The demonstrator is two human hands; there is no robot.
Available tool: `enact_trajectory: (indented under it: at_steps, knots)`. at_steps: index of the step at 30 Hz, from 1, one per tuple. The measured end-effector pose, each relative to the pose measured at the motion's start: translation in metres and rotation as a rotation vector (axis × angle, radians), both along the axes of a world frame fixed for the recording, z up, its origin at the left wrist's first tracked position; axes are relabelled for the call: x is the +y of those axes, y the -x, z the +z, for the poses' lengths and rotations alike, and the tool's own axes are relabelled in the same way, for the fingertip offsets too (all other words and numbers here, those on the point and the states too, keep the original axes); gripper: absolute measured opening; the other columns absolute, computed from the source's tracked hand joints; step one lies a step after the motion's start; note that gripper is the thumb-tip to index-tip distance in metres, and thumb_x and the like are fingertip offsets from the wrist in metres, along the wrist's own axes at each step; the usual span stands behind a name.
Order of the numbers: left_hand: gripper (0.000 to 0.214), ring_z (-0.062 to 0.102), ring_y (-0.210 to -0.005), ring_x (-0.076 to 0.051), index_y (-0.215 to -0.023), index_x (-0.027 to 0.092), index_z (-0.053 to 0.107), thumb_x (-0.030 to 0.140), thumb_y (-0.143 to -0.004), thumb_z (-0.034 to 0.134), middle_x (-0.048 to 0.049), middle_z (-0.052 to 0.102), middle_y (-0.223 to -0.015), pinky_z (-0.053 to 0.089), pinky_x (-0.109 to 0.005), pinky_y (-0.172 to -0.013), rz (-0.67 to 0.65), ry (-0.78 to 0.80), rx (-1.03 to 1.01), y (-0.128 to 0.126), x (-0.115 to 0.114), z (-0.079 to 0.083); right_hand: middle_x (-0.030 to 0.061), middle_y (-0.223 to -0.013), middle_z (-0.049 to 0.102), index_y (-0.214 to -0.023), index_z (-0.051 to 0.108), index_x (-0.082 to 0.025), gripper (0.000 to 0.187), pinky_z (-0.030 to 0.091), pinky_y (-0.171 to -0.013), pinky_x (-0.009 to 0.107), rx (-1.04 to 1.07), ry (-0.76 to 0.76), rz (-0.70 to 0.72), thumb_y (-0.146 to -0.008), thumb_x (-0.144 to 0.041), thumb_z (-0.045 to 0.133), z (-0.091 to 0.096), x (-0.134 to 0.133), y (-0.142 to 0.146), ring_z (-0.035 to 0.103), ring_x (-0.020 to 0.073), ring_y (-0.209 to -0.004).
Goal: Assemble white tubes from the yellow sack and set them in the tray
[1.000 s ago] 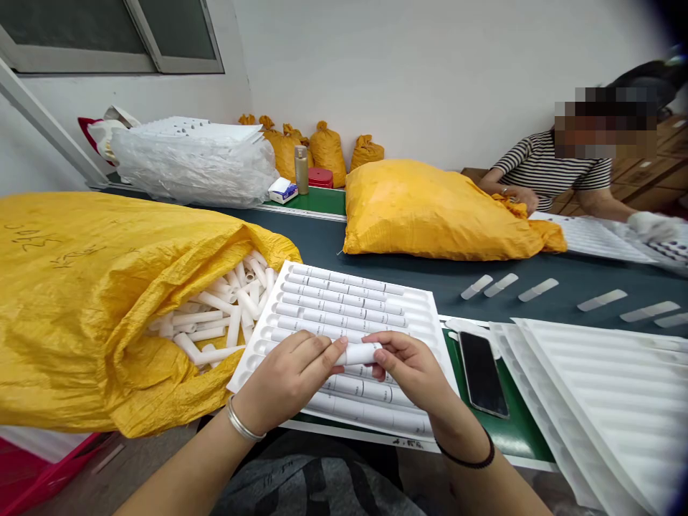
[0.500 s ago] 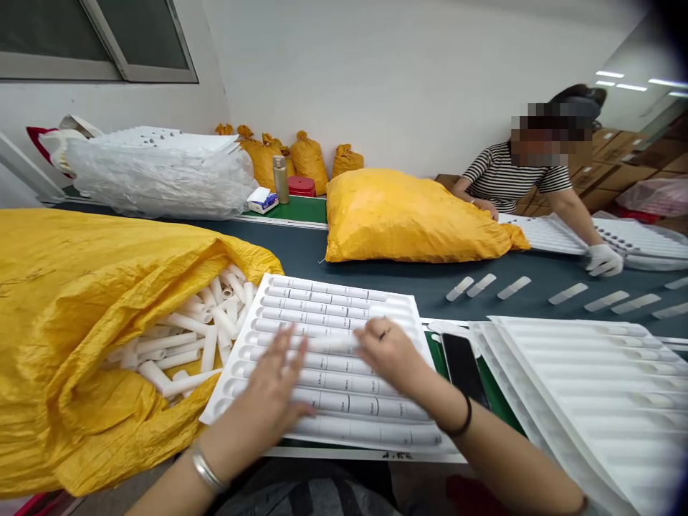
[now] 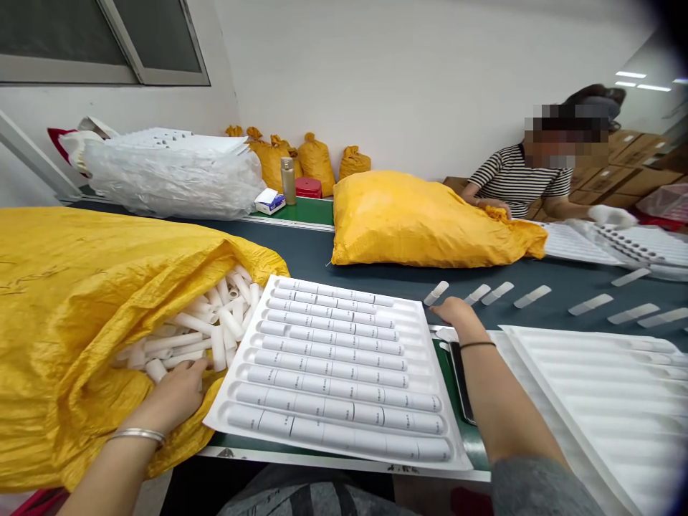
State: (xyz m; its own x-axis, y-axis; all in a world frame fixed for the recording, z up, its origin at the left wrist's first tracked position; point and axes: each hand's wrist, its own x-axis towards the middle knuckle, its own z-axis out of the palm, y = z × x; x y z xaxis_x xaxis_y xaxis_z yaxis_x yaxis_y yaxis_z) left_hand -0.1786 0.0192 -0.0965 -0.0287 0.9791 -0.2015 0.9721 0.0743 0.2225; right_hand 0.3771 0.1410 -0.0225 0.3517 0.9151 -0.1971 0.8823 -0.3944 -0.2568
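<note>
A pale wall (image 3: 403, 86) stands behind a dark belt (image 3: 301, 247) running left to right. On the near left a yellow sack (image 3: 107, 287) gapes open toward a white tray (image 3: 416, 330), whose rows hold printed tubes (image 3: 327, 385). The left hand (image 3: 177, 394) is at the sack's mouth, fingers curled down at the near edge of the loose white tubes (image 3: 231, 322); whether it grips one I cannot tell. Beyond the tray's far right corner, the right hand (image 3: 454, 315) has its fingertips just beside the leftmost translucent piece (image 3: 436, 292); its grip is unclear.
</note>
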Motion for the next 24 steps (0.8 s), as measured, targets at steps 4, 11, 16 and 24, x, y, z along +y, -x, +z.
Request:
enact_trajectory:
  at_steps: [4,11,16,24]
  knots:
    - [0.046,0.063,-0.093,-0.036,-0.114,0.012,0.058,0.023,-0.070,0.049,-0.0192,0.063,-0.101,0.048,-0.046,-0.083,0.125,-0.035,-0.012,-0.006,-0.006,0.002,0.0094,-0.071,0.069,-0.069,0.070,-0.015,0.030,0.046,-0.060,0.028,0.122,0.141,0.234,-0.086,-0.034,0.054,0.004,-0.064,0.015,0.065,0.0204,-0.066]
    - [0.042,0.055,-0.114,-0.028,-0.118,0.011,0.052,0.033,-0.083,0.052,-0.0177,0.053,-0.129,0.044,-0.041,-0.099,0.190,-0.431,-0.273,-0.029,-0.004,0.033,0.0104,-0.088,0.070,-0.074,0.071,-0.019,0.018,0.051,-0.069,0.034,-0.096,-0.031,0.679,-0.075,-0.016,0.054,-0.042,-0.170,0.030,0.067,0.0251,-0.076]
    - [0.020,0.055,-0.117,-0.023,-0.104,0.021,0.061,0.024,-0.084,0.060,-0.0079,0.063,-0.117,0.039,-0.043,-0.107,-0.081,-0.605,-0.794,-0.080,-0.016,0.070,0.0057,-0.078,0.066,-0.088,0.065,-0.020,0.016,0.050,-0.054,0.028,0.045,-0.239,0.529,-0.079,-0.032,0.059,-0.016,-0.171,0.039,0.061,0.0188,-0.060]
    - [0.033,0.066,-0.094,-0.016,-0.103,0.025,0.049,0.017,-0.079,0.071,-0.0037,0.069,-0.105,0.054,-0.026,-0.079,-0.014,-0.229,-1.652,-0.172,-0.032,0.091,0.0040,-0.087,0.066,-0.109,0.060,-0.023,0.024,0.053,-0.060,0.024,1.038,-0.432,0.451,-0.088,-0.035,0.059,0.016,-0.158,0.147,0.062,0.0146,-0.068]
